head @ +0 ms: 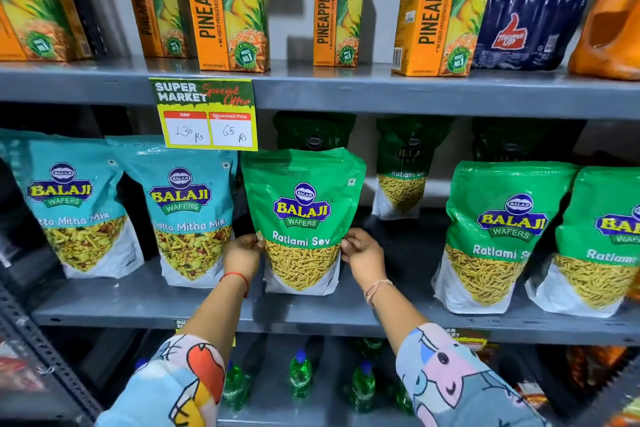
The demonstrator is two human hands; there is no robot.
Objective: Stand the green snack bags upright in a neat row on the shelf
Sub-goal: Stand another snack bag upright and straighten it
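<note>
While our left hand (242, 253) and right hand (362, 250) pinch its side edges, the green Ratlami Sev bag (303, 218) stands upright on the grey shelf (311, 312).

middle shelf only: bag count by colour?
Green Ratlami Sev bags: 6, namely the held bag, two front right, three dim at the back
Teal Mitha Mix bags: 2
Total: 8
</note>
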